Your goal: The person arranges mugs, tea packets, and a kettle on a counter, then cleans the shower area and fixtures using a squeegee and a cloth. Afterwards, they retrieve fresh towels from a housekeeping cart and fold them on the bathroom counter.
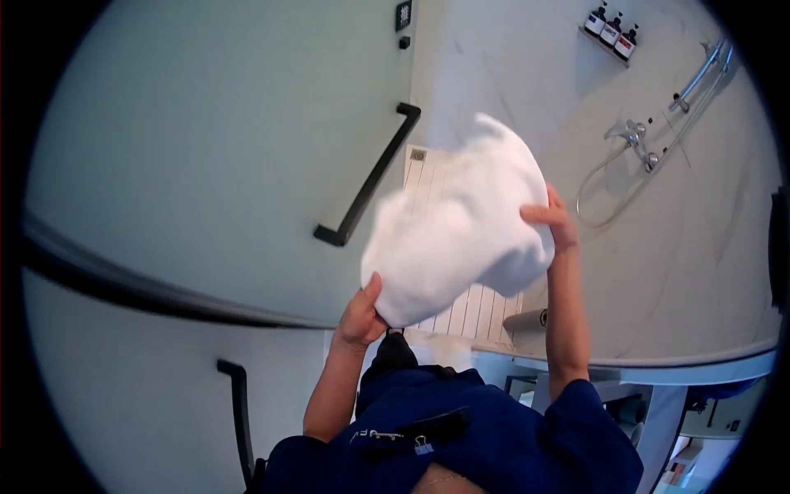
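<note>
Both of my hands grip a white towel (461,230), held out in front of my body at about waist height. My left hand (360,317) is closed on its lower left edge, thumb on top. At the right edge my right hand (553,221) pinches the cloth, its thumb lying over the surface and the other fingers mostly hidden behind it. The towel is bunched and partly folded, with a blurred upper edge. Beneath it shows a slatted white floor (477,317).
A frosted glass door (206,148) with a black handle (374,177) stands to the left. On the right wall are a shower mixer (629,134) with hose and a shelf with pump bottles (611,33). A grey rolled item (527,319) lies by the slats.
</note>
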Motion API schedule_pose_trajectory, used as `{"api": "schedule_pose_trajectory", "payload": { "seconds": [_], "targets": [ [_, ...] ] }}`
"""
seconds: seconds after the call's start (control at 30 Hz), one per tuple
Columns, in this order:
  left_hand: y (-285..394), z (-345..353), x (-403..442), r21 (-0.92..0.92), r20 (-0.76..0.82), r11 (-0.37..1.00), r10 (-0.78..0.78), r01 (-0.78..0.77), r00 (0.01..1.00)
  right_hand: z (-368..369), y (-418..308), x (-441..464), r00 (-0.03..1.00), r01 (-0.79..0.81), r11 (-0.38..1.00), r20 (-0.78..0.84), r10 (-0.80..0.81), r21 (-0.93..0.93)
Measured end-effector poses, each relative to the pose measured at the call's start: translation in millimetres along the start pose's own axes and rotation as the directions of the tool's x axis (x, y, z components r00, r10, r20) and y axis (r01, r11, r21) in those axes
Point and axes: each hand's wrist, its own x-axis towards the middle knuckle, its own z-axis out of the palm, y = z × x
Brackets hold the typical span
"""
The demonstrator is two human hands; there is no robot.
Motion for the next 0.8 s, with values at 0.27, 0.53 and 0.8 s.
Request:
{"api": "schedule_pose_trajectory", "payload": {
  "seconds": [0.27, 0.53, 0.8],
  "targets": [
    [70, -12, 113, -0.377, -0.317, 0.925, -0.071, -0.057, 0.946, -9, 42, 230, 0.946, -0.311, 0.901, -0.003, 0.325, -0.303],
    [67, -56, 127, -0.329, -0.416, 0.911, 0.097, -0.249, 0.904, -10, 122, 340, 0.988, -0.152, 0.518, -0.139, 0.064, -0.842],
    [72, -31, 96, 0.97, -0.238, 0.162, 0.491, 0.181, 0.838, 17, 155, 340, 0.978, -0.196, -0.154, -0.181, -0.106, -0.968]
  ]
}}
